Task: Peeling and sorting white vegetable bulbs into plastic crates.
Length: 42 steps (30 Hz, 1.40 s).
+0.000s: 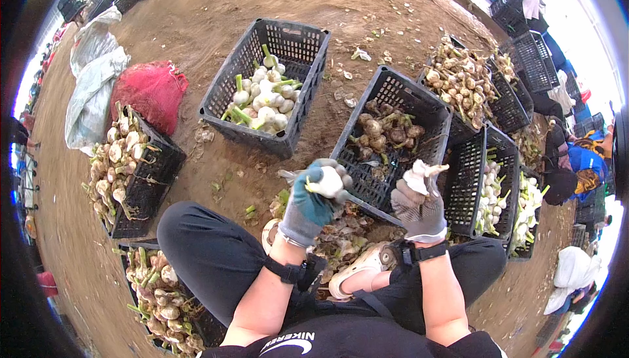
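Observation:
My left hand, in a grey and teal glove, is closed around a clean white garlic bulb. In my gloved right hand is another garlic bulb, pale, with a short stem pointing right. Both hands are raised over the near end of a black crate holding some brownish untrimmed garlic. Farther left, another black crate holds clean white bulbs with green stem stubs. Peeled skins and leaves lie on the ground between my legs.
Crates of untrimmed garlic stand at my left, lower left and far right. More crates with white garlic stand by my right knee. A red mesh sack lies beside pale plastic sacks. People sit at the right.

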Motion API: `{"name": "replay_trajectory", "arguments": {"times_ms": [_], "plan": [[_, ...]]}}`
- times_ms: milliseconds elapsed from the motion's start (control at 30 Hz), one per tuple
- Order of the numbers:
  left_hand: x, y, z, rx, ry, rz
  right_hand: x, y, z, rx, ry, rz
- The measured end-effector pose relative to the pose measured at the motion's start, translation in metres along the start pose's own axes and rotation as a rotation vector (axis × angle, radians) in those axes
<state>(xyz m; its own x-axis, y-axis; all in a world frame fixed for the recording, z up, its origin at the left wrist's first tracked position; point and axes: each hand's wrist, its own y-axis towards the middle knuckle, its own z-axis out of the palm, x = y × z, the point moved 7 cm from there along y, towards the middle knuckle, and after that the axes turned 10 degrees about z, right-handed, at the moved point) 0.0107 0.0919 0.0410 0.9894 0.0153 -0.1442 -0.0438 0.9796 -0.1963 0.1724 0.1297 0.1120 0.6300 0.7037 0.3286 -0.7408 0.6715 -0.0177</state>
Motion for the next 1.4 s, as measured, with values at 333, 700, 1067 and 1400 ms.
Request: {"name": "replay_trajectory", "arguments": {"times_ms": [333, 700, 1067, 1400], "plan": [[-0.074, 0.022, 0.023, -0.118, 0.130, 0.535, -0.049, -0.015, -0.093, -0.276, -2.174, 0.966], [-0.039, 0.025, -0.008, -0.169, 0.747, 0.528, -0.086, 0.107, -0.263, 0.071, -2.228, 0.638], [-0.009, 0.035, -0.029, 0.111, 1.332, 0.385, 0.037, 0.068, -0.042, -0.469, -2.074, 0.364], [-0.010, -0.001, 0.040, 0.213, 0.803, 0.411, -0.011, 0.040, -0.032, -0.697, -1.343, 0.105]]}}
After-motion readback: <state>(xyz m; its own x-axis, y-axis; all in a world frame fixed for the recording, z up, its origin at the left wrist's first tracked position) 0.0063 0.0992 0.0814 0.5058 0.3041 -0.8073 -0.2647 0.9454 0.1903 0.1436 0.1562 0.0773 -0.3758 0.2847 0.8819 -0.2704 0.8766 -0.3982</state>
